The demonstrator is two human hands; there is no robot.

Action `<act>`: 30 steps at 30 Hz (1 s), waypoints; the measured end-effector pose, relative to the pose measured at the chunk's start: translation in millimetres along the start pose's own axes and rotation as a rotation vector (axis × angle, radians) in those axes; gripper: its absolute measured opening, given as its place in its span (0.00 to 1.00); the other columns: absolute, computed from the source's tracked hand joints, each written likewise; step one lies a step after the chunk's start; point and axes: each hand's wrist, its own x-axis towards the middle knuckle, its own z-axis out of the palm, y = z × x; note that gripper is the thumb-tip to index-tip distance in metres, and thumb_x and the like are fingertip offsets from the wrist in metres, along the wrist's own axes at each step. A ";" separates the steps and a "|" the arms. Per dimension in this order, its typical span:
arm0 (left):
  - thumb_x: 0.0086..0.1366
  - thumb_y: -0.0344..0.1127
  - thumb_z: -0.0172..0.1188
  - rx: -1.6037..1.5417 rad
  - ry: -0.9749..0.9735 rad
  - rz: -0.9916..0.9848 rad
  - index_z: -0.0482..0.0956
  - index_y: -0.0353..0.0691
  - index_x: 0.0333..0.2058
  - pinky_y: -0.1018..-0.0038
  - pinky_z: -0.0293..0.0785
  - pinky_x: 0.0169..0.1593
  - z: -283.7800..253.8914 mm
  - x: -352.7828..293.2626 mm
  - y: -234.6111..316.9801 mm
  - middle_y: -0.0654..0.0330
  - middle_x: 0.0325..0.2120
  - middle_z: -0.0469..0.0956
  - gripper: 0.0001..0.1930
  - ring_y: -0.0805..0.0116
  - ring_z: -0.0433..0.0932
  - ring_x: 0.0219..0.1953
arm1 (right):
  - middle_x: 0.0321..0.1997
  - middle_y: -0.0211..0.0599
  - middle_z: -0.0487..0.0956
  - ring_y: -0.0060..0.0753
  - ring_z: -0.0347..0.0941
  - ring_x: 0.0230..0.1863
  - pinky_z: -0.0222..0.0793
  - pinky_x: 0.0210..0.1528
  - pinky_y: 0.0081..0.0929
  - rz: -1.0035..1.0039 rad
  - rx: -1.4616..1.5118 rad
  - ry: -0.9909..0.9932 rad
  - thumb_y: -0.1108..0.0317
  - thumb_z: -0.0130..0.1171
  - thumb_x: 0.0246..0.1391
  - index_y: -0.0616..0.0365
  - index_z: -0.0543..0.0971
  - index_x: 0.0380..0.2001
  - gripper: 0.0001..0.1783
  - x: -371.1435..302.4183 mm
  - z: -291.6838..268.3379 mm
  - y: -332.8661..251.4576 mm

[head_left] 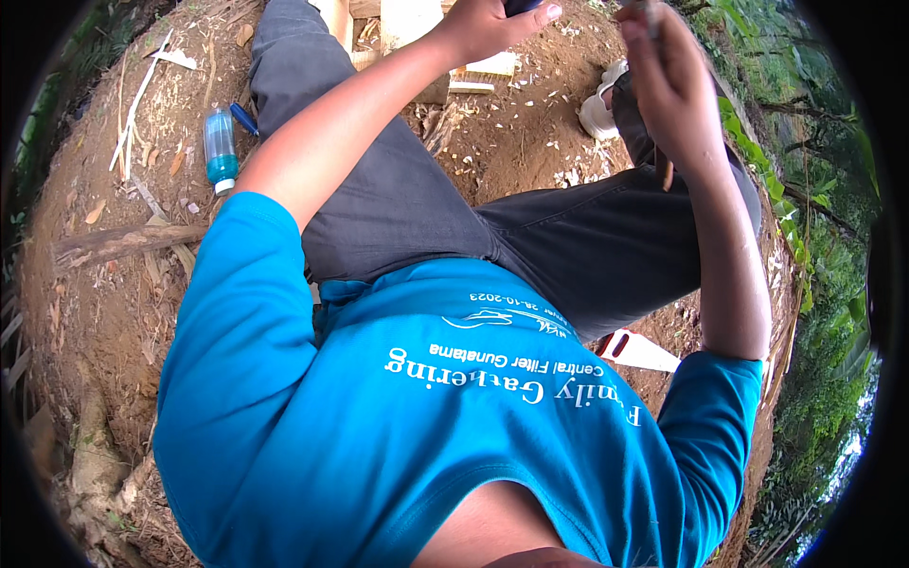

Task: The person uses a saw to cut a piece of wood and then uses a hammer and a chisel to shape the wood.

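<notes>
At the top edge, my left hand (483,30) is closed round a dark blue object (520,6), most of which lies beyond the picture, so its kind does not show. My right hand (668,90) is raised to its right, fingers wrapped round a slim tool. The brown end of this tool (666,176) sticks out below the fist, and a greyish part shows blurred by the fingertips. Pale wooden pieces (409,26) lie between my legs, below and beside the left hand. The two hands are apart.
A clear bottle of teal liquid (220,151) and a blue pen-like thing (243,119) lie by my leg at left. A hand saw (640,351) rests at right. Wood shavings, a dry branch (123,244) and a white sandal (598,112) are on the soil; green plants (805,180) border the right.
</notes>
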 end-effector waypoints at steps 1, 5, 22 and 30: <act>0.69 0.45 0.64 0.013 -0.010 0.017 0.76 0.41 0.32 0.71 0.68 0.34 3.1 2.9 3.1 0.67 0.22 0.71 0.14 0.77 0.69 0.28 | 0.27 0.19 0.68 0.09 0.62 0.25 0.60 0.28 0.15 0.215 -0.011 -0.148 0.62 0.52 0.74 0.57 0.76 0.53 0.13 -6.2 0.3 11.8; 0.70 0.44 0.65 -0.005 0.040 0.025 0.78 0.41 0.34 0.74 0.69 0.31 4.9 -6.1 -10.9 0.69 0.23 0.73 0.13 0.79 0.71 0.25 | 0.19 0.12 0.62 0.06 0.54 0.15 0.49 0.17 0.13 0.146 0.409 0.121 0.67 0.48 0.75 0.55 0.70 0.45 0.05 3.5 -5.4 -48.9; 0.73 0.37 0.62 -0.193 0.181 0.119 0.71 0.45 0.28 0.79 0.60 0.26 -15.6 -13.1 -16.9 0.74 0.19 0.68 0.13 0.84 0.64 0.21 | 0.19 0.14 0.63 0.07 0.55 0.14 0.49 0.15 0.12 0.149 0.398 0.139 0.64 0.52 0.74 0.57 0.73 0.49 0.09 5.5 -7.7 -52.0; 0.73 0.37 0.62 -0.244 0.179 0.118 0.71 0.45 0.27 0.78 0.59 0.25 -16.0 -14.4 -14.9 0.76 0.18 0.66 0.14 0.84 0.63 0.21 | 0.20 0.13 0.64 0.06 0.57 0.16 0.52 0.19 0.12 0.050 0.346 0.022 0.64 0.50 0.74 0.59 0.73 0.50 0.11 0.5 4.2 -43.9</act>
